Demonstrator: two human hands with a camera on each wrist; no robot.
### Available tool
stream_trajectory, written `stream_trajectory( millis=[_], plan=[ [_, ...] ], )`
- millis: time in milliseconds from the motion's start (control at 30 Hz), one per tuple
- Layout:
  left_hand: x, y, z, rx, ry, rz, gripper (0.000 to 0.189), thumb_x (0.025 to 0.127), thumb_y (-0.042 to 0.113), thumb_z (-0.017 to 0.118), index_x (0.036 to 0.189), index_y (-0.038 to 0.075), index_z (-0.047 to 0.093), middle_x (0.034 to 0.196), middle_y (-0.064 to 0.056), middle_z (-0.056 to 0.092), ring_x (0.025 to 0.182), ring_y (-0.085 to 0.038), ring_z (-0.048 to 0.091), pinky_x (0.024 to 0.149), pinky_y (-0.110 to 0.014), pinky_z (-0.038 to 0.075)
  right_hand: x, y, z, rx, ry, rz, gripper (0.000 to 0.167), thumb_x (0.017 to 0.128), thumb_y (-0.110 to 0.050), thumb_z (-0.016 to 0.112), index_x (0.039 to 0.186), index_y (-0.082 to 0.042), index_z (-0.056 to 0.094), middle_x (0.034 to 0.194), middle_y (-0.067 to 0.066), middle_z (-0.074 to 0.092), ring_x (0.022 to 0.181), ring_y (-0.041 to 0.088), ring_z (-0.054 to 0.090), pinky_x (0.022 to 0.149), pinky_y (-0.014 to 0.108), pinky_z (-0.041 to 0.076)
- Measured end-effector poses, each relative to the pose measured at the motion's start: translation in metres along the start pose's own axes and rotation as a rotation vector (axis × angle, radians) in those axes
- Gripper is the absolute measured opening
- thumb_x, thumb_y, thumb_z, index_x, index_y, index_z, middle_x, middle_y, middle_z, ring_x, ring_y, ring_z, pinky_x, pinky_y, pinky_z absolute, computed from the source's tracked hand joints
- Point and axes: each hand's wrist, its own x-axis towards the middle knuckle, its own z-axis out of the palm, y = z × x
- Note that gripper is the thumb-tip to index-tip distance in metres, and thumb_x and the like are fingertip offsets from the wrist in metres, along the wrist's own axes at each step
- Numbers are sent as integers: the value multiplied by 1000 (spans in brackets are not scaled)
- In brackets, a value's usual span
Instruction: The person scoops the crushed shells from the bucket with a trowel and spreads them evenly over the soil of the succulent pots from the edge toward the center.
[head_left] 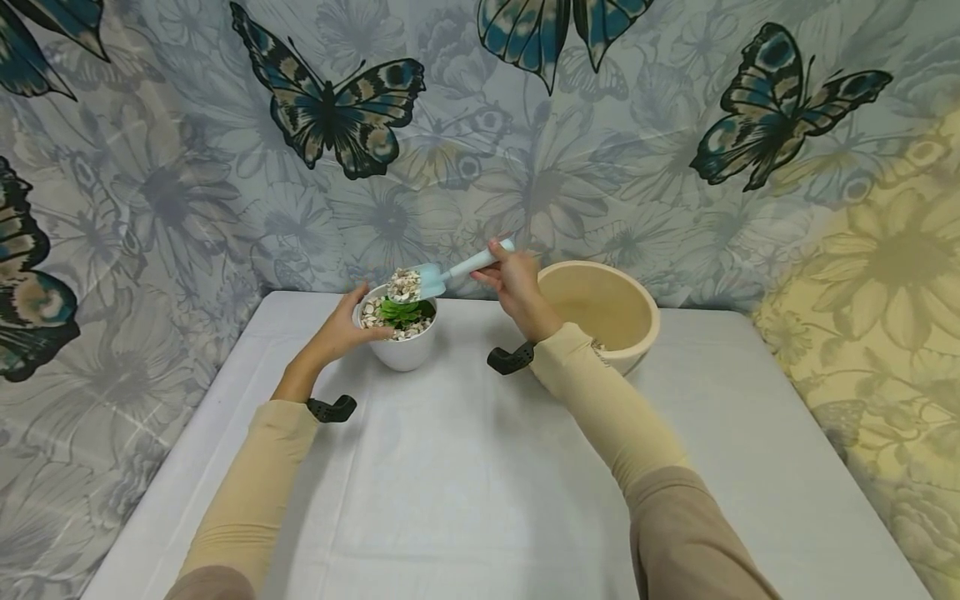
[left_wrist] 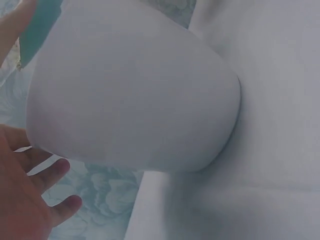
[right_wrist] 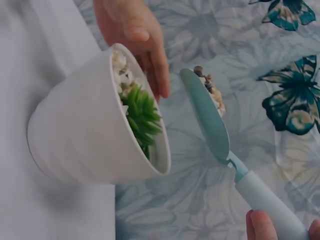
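A white pot (head_left: 405, 353) holds a green succulent (head_left: 405, 313) set among pale pebbles. My left hand (head_left: 347, 327) is at the pot's left side, thumb near the front rim and fingers by the back; the left wrist view shows those fingers (left_wrist: 50, 175) spread and fairly straight. My right hand (head_left: 519, 285) grips the white handle of a small light-blue trowel (right_wrist: 206, 114). Its blade carries a heap of pebbles (head_left: 405, 285) over the pot's rim, above the succulent. In the right wrist view, the trowel appears beside the pot's mouth, pebbles on its far face.
A large cream bowl (head_left: 647, 321) stands right of the pot, partly behind my right forearm, with a few pebbles showing inside. A white cloth covers the table (head_left: 442, 492). The butterfly-patterned backdrop (head_left: 450, 167) rises directly behind the table's far edge.
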Motion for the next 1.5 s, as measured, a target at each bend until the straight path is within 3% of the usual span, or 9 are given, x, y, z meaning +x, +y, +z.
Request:
stream_trajectory(
  millis=[200,367,533,767,867,1000,1133,1300,1500],
  plan=[
    [0,-8,2,-1,-41,-51,115,80,45,77,158,22,-5,164,-16,-5,150,-44,1,116,-68,14,0,6,4,-15,26,7,8,100,-17,55,101,-9,52,85,6,58,74,19,66,93,42,54],
    [-1,-11,5,-4,-33,-37,116,79,46,77,158,24,-6,165,-16,-4,151,-43,1,116,-68,13,1,8,4,-32,42,6,9,99,-16,56,100,-7,55,84,7,59,73,18,66,87,40,57],
    [-6,-11,12,-26,22,-30,115,79,45,78,158,19,-2,164,-16,-1,151,-42,3,116,-67,14,2,9,3,-45,39,12,11,99,-18,57,98,-6,56,83,7,59,72,17,66,83,37,58],
    [-15,-9,20,38,97,-46,119,77,55,77,158,11,1,161,-22,10,148,-42,15,113,-66,24,4,11,2,-66,29,14,12,99,-15,57,96,-4,57,82,6,60,67,17,66,72,32,61],
    [-16,-10,17,53,90,-42,120,76,54,78,158,11,2,160,-23,12,147,-42,17,112,-66,26,4,12,4,-66,22,14,9,98,-14,57,95,-5,57,82,5,61,66,17,65,67,28,61],
    [-12,-12,11,32,39,-29,119,78,48,78,158,13,-3,163,-20,5,150,-42,10,115,-66,19,4,14,5,-66,18,8,16,98,-13,57,106,1,57,81,5,61,62,15,65,62,25,60],
    [-10,-14,10,-18,-4,-68,119,79,47,79,158,20,-7,165,-15,-3,151,-42,3,116,-67,15,3,18,8,-85,11,2,22,98,-12,58,111,5,57,82,5,61,60,15,65,60,24,59],
    [-12,-14,17,-49,31,-76,121,76,50,80,158,19,-4,165,-15,-1,151,-40,6,116,-65,18,-1,18,13,-150,13,-8,17,96,-14,61,107,0,58,83,6,60,62,15,65,62,25,60],
    [-18,-8,18,35,63,-59,123,75,56,78,158,12,-3,163,-20,3,150,-43,9,115,-66,19,-5,13,21,-244,1,-41,15,96,-17,62,103,-4,57,83,5,60,65,15,65,67,27,60]
  ],
)
